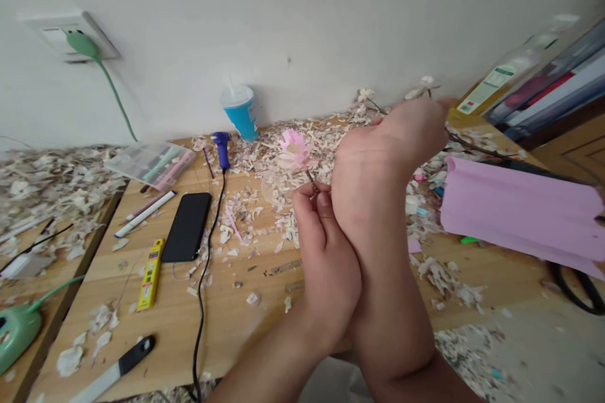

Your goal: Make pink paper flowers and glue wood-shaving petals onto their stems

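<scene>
My left hand (pixel 328 245) is closed around the thin brown stem of a pink paper-like flower (pixel 293 150). The bloom is upright, its deep pink centre ringed by paler petals. My right hand (pixel 401 132) reaches across to the back right, over my left wrist's right side, bent at the wrist. Its fingers are mostly turned away and blurred, so what they hold does not show. Close to it, a branch with small white blossoms (pixel 426 82) sticks up beyond the fingers, and another white blossom (pixel 365 96) stands to its left.
Pale scraps (pixel 326 132) cover the table's back. A blue cup (pixel 243 116) stands by the wall. A purple hot glue gun (pixel 222 150), phone (pixel 188 227), yellow box (pixel 151 274) and black-handled blade (pixel 137 354) lie left. Pink paper (pixel 515 211) and a bottle (pixel 496 79) are right.
</scene>
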`<state>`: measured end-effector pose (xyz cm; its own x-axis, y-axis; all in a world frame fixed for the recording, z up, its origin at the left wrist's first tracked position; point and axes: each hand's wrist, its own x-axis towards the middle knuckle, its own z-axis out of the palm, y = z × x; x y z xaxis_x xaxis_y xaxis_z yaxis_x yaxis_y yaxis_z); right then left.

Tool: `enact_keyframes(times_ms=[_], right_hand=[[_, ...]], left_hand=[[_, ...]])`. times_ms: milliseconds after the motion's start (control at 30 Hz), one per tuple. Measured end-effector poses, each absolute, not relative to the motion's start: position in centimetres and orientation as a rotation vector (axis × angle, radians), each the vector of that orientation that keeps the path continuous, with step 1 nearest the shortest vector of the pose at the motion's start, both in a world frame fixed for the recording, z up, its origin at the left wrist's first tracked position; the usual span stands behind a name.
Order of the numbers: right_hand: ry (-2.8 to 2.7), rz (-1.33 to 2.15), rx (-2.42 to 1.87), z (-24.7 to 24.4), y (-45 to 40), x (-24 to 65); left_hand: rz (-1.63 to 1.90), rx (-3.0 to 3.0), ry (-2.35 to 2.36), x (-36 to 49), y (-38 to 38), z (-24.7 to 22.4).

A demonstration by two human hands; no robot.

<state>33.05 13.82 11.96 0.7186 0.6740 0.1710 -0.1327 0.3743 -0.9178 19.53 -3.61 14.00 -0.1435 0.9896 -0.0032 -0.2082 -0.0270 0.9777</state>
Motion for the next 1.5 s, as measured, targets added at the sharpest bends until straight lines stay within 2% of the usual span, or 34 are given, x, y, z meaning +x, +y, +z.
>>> enact_keyframes(times_ms=[100,267,467,667,767,967,1267,1500], right_hand=[[-0.452,0.417,-1.052,12.8,13.0,32.0],[-0.41,0.376,-1.011,13.1,12.9,31.3],[-0.57,0.326,-1.04,12.0,13.6,31.5],[-0.195,0.275,-1.06,16.7,9.9,26.5],[-0.238,0.401,-1.031,17.6,6.1,24.9],[-1.095,0.982,-1.282,13.6,-2.7,25.2],[-0.946,1.003,-1.527,9.6,-5.8,26.5],[-0.938,0.677,-1.744,8.2,-3.9,35.2]], left_hand=[[1.449,1.022,1.137,19.3,-3.7,14.0],[1.479,1.066,1.162,19.0,-3.9,14.1],[1.53,1.136,1.171,18.9,-4.1,14.2],[1.444,1.088,1.078,17.0,-2.7,13.1],[1.519,1.086,0.989,14.8,-1.8,12.2],[1.428,1.075,1.028,13.5,-2.1,9.7],[0.891,0.907,0.952,17.0,-4.3,6.3],[0.878,1.125,1.028,15.0,-5.7,4.4]])
